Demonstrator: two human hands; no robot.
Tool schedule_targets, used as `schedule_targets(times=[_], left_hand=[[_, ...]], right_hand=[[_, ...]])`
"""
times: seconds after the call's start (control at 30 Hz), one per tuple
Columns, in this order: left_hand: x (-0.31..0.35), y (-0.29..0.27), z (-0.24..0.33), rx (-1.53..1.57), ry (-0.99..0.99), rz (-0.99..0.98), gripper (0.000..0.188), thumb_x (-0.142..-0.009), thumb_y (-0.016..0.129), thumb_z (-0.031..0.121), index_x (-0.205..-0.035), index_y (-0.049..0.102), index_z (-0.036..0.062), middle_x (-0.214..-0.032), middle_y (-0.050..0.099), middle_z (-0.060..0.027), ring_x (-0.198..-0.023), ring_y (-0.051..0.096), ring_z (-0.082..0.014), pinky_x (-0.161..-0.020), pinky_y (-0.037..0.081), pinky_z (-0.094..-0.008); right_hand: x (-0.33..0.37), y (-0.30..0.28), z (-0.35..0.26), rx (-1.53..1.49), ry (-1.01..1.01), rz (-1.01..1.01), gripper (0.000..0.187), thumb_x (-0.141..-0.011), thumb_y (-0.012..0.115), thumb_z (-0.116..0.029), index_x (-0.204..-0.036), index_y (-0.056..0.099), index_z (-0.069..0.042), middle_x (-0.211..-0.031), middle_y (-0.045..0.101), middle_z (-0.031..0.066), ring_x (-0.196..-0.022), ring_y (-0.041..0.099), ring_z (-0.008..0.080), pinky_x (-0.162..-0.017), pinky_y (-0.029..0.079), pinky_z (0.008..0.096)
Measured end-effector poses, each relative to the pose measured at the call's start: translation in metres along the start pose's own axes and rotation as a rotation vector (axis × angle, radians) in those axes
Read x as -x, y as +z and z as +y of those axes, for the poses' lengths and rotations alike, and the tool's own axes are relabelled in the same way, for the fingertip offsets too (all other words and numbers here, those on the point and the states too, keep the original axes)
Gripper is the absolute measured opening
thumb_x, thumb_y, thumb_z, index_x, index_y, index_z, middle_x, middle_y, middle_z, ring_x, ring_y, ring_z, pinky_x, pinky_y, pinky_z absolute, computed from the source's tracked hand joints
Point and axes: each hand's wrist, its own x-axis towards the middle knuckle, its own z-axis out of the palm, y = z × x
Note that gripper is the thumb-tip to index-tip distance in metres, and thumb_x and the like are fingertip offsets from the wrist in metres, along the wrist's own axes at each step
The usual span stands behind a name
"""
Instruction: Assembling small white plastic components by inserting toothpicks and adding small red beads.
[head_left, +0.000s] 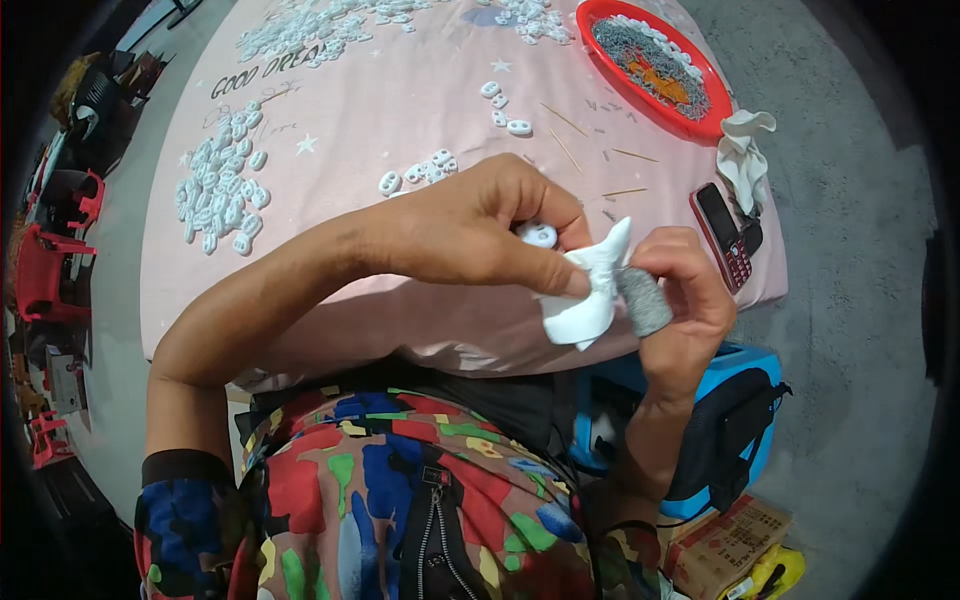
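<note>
My left hand (pixel 500 225) reaches across from the left, its thumb and fingers closed on a crumpled white piece (pixel 580 318) that looks like cloth or tape. A small white oval plastic part with holes (pixel 538 235) shows between the thumb and fingers of that hand. My right hand (pixel 690 300) meets the white piece from the other side, its fingertips pinched at the edge. A grey fabric-like wrap (pixel 646 302) sits around a digit of my right hand. Exactly what the right fingertips grip is hidden.
Heaps of white oval parts (pixel 222 185) lie on the pink tablecloth (pixel 400 120). A red basin (pixel 722 128) holds grey pins and orange pieces. Nearby are wooden sticks (pixel 566 152), a red-black phone (pixel 718 225) and a white cloth (pixel 742 160). A blue bag (pixel 750 385) stands below the table.
</note>
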Motion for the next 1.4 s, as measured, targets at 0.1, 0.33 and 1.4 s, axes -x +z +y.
schedule_targets(times=[0.1, 0.33, 1.4], left_hand=[[0.008, -0.002, -0.003, 0.018, -0.019, -0.046, 0.014, -0.085, 0.074, 0.009, -0.095, 0.07, -0.001, -0.076, 0.061, 0.0042, -0.07, 0.05, -0.0023, -0.062, 0.039, -0.0199], [0.017, -0.008, -0.008, -0.046, -0.067, -0.014, 0.019, -0.084, 0.076, 0.014, -0.097, 0.071, 0.0008, -0.078, 0.062, 0.0031, -0.073, 0.052, -0.0032, -0.066, 0.041, -0.0201], [0.08, -0.02, -0.035, 0.207, -0.054, 0.526, 0.036, -0.097, 0.06, 0.018, -0.13, 0.06, 0.0045, -0.095, 0.069, -0.0029, -0.077, 0.056, -0.0032, -0.066, 0.044, -0.0186]], right_hand=[[-0.003, 0.003, -0.01, 0.22, -0.1, -0.068, 0.025, -0.061, 0.071, 0.006, -0.084, 0.066, -0.003, -0.078, 0.062, 0.0077, -0.076, 0.057, 0.0262, -0.069, 0.046, 0.0331], [-0.004, 0.01, -0.013, 0.404, -0.237, -0.251, 0.027, -0.061, 0.067, 0.004, -0.086, 0.061, -0.003, -0.081, 0.06, 0.0101, -0.077, 0.056, 0.0335, -0.067, 0.048, 0.0402], [-0.093, 0.014, 0.06, 0.783, -0.1, -0.323, 0.024, -0.076, 0.064, -0.015, -0.096, 0.073, -0.005, -0.084, 0.07, 0.0153, -0.08, 0.064, 0.0323, -0.077, 0.05, 0.0416]])
